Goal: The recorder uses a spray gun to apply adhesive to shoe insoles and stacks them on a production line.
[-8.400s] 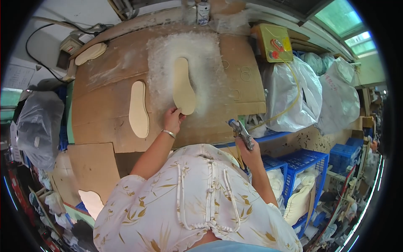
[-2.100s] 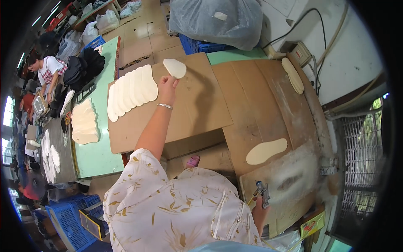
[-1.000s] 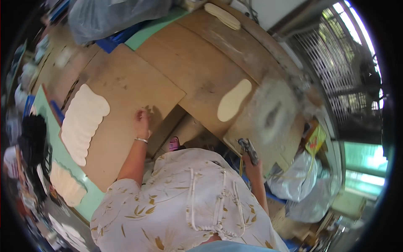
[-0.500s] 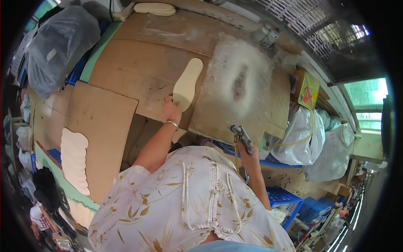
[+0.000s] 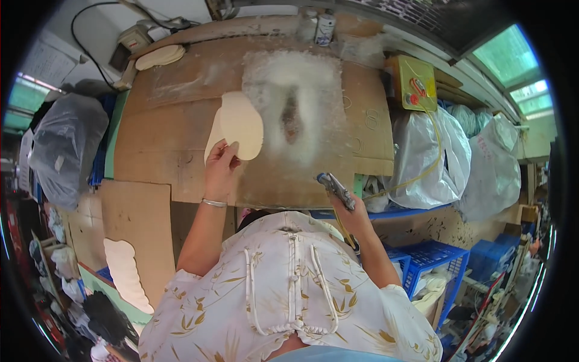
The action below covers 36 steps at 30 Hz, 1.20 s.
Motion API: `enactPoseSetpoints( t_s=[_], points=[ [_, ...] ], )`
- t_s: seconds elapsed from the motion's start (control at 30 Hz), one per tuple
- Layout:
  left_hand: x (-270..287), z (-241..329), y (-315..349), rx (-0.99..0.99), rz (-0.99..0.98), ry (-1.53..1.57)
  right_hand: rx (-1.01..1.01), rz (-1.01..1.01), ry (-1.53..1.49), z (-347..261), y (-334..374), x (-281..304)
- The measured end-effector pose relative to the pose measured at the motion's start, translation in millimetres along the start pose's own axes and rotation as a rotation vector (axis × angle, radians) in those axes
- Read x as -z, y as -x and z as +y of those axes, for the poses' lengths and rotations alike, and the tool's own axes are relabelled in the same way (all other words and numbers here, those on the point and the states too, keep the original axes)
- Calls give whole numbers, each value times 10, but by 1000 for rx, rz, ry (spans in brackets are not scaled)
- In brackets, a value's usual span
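My left hand [image 5: 221,169] pinches the near edge of a cream insole [image 5: 244,125] between thumb and fingers. A second cream piece [image 5: 213,131], apparently another insole, shows partly behind it over the brown cardboard [image 5: 169,130]. In my right hand [image 5: 357,218] is a metal spray gun [image 5: 338,190] with a blue tip, held near the cardboard's front edge and pointing away to the left. Right of the insole, a whitish coated cardboard sheet [image 5: 325,90] carries a dark, sole-shaped bare patch in its middle.
A pile of insoles [image 5: 160,57] lies at the far left. Several scallop-edged pale pieces [image 5: 126,271] are stacked on cardboard at near left. A yellow hose [image 5: 435,148] runs by a yellow can [image 5: 413,81] and white bags [image 5: 431,163]. Blue crates [image 5: 443,262] stand at right.
My left hand has moved the insole, which now overlaps another cream piece. My right hand keeps hold of the spray gun. The whole view has turned and shifted.
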<state>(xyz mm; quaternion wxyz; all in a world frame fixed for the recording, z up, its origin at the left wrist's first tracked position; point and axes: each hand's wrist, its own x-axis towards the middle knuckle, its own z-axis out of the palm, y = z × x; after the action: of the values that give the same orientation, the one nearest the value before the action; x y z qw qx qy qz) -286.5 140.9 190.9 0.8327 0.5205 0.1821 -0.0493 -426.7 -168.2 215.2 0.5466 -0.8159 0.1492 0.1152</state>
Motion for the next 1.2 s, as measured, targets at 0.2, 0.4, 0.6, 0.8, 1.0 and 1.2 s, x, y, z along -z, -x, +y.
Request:
enactPoseSetpoints(
  t_s=[0.2,0.4,0.6,0.8,1.0,1.2],
  points=[
    [-702,-488,-407,135,-153,0,-49,121,-114,70,193,135],
    [-594,-1201,-615,404,-136,-114,-87,254,-93,31,437,166],
    [-501,-1368,-498,556,-177,-264,27,303,-129,-279,340,118],
    [-461,-1373,-543,611,-202,-261,130,277,37,-1144,38,-69],
    [-440,-1326,-579,673,-247,-208,72,355,70,-1375,-245,-98],
    [-403,-1331,-595,692,-263,-186,77,347,81,-1402,-334,-176]
  ],
)
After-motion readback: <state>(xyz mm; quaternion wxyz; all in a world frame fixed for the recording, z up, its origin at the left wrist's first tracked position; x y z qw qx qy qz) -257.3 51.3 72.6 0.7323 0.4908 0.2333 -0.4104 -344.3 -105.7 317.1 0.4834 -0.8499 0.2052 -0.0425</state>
